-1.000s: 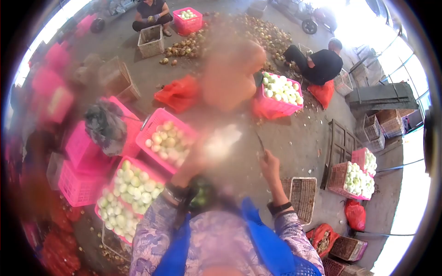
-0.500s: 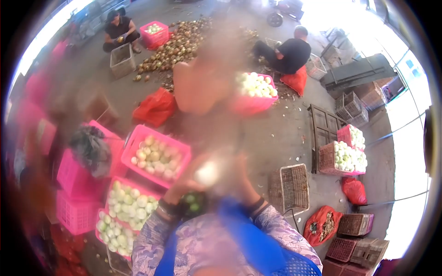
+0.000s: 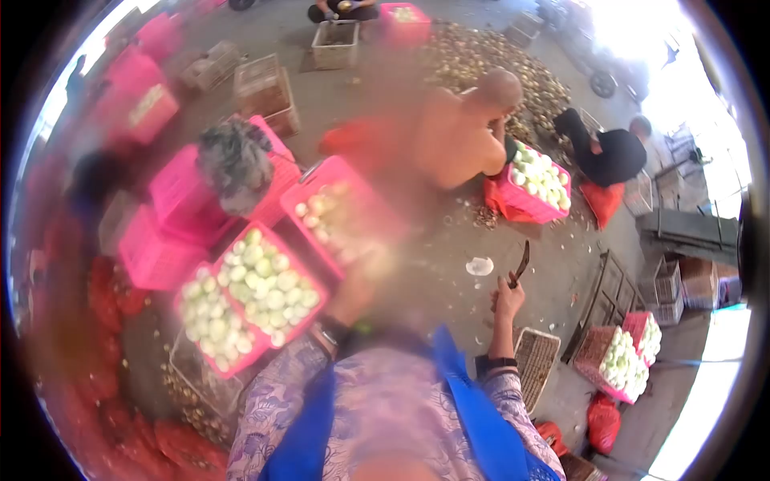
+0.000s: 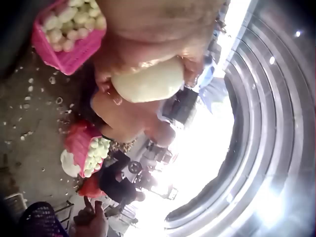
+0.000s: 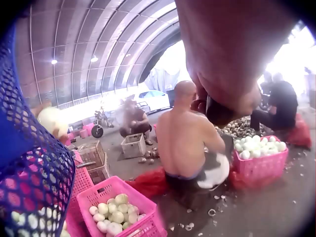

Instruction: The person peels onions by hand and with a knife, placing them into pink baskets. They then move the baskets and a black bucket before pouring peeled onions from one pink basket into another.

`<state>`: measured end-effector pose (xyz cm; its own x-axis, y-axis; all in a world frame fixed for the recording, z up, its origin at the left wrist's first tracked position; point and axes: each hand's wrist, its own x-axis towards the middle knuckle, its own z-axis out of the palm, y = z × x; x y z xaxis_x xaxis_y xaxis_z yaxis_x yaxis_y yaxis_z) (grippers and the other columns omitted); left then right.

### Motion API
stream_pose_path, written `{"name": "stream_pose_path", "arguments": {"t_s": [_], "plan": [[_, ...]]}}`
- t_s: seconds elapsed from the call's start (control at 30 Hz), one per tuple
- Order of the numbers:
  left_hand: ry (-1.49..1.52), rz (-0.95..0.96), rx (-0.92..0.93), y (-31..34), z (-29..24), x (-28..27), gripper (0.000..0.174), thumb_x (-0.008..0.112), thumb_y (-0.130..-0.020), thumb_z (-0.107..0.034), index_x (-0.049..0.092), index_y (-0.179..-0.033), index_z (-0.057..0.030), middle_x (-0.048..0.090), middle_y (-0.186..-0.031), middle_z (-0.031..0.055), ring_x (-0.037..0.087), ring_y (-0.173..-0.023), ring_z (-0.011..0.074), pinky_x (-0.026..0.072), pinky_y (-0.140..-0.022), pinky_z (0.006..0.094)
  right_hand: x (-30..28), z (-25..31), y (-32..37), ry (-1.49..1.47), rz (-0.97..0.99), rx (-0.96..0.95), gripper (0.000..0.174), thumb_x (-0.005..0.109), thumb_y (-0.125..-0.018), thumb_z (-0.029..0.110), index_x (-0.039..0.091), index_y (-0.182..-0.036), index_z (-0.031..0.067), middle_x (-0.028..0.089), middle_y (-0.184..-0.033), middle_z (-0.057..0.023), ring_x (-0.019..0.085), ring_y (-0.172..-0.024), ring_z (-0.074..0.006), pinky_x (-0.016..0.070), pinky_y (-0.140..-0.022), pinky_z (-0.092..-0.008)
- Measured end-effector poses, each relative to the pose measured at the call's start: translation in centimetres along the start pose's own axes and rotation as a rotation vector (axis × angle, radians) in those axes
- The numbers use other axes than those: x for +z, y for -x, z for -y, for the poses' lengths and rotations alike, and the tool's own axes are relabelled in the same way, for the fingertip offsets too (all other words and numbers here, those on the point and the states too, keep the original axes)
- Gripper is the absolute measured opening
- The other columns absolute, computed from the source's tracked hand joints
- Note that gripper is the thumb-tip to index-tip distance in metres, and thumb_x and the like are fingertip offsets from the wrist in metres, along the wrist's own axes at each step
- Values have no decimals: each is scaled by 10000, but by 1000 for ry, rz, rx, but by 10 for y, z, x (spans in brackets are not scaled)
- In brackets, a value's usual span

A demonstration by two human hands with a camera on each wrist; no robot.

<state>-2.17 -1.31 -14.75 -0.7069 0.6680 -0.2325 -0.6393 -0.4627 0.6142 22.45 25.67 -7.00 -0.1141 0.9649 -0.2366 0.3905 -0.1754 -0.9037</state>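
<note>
In the left wrist view my left hand point(image 4: 158, 34) grips a pale, peeled onion point(image 4: 149, 81), its fingers curled round the sides. Seen from the head, that hand point(image 3: 353, 298) is blurred at the near end of a pink crate point(image 3: 314, 186) that has onions in it. My right hand point(image 3: 507, 301) is out to the right, above the floor, its fingers wrapped round the handle of a knife point(image 3: 524, 258) with a slightly curved blade. Only a dark part of the knife point(image 5: 217, 112) shows below the hand in the right wrist view.
Two crates of peeled onions point(image 3: 265, 284) stand left of my body. Ahead, a bare-backed person point(image 3: 449, 140) sits beside another full pink crate point(image 3: 533, 204). Unpeeled onions point(image 3: 481, 60) lie heaped beyond. A wicker crate point(image 3: 536, 365) stands right; scraps litter the floor point(image 3: 449, 280).
Half a second ago both hands were close together in front of my body, at a white onion. Since then the right hand has swung out right with the knife; the left is at the crate.
</note>
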Motion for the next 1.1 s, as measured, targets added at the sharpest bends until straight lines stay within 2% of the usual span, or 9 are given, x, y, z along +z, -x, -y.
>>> {"name": "stream_pose_path", "arguments": {"t_s": [0.23,0.43,0.5,0.57,0.7,0.83,0.9,1.0,1.1], "plan": [[90,-260,-90,2,-14,-23,463,696,-828,-260,513,-1233,-134,587,-1141,59,569,-1042,241,465,-874,459,-5,-125,22,236,148,12,301,657,-820,148,612,-1056,-34,609,-636,-86,520,-420,-121,376,-369,-268],[25,-457,24,-32,-36,-29,527,683,-853,-333,482,-1295,-128,570,-1167,70,561,-1038,250,481,-816,474,-13,-117,52,140,161,149,293,649,-796,109,602,-1030,-63,628,-667,-101,518,-415,-125,374,-367,-267],[-260,-551,-52,-18,-31,-25,538,682,-841,-275,465,-1310,-125,564,-1165,69,536,-1052,240,472,-811,459,-7,-136,41,176,201,100,298,643,-791,95,602,-1040,-63,627,-671,-101,511,-412,-125,372,-367,-268],[-295,-698,-142,9,21,-86,443,664,-831,-200,509,-1237,-112,562,-1099,68,515,-1022,226,467,-772,431,-5,-157,39,221,238,64,305,637,-785,81,602,-1051,-64,626,-675,-101,504,-409,-125,369,-366,-270],[-567,-656,-311,88,111,-208,332,645,-830,-166,565,-1144,-93,563,-994,59,530,-865,197,470,-647,366,11,-174,50,267,337,151,367,609,-768,59,584,-1114,-62,623,-698,-96,490,-417,-115,360,-371,-258],[-378,-1018,-445,125,126,-205,315,649,-818,-136,580,-1121,-87,569,-934,46,541,-768,185,470,-586,330,29,-188,61,177,425,284,339,614,-836,118,580,-1143,-22,629,-716,-91,479,-428,-100,355,-365,-246],[-844,-707,-158,163,212,-322,346,655,-806,-115,582,-1142,-75,582,-965,44,558,-795,183,478,-615,318,43,-209,65,146,430,424,325,615,-861,140,581,-1148,-8,633,-725,-92,475,-431,-96,358,-367,-242],[-1046,-845,-390,145,240,-346,389,665,-795,-112,587,-1174,-64,600,-1003,51,578,-830,175,480,-639,302,62,-263,69,140,387,381,302,606,-895,164,583,-1152,8,631,-731,-88,459,-424,-93,359,-372,-236],[-970,-758,-192,106,260,-348,413,661,-793,-105,586,-1196,-52,615,-1002,47,590,-857,160,484,-670,303,82,-298,81,74,342,532,294,597,-898,151,583,-1156,11,611,-716,-67,470,-454,-90,379,-405,-224]]}}
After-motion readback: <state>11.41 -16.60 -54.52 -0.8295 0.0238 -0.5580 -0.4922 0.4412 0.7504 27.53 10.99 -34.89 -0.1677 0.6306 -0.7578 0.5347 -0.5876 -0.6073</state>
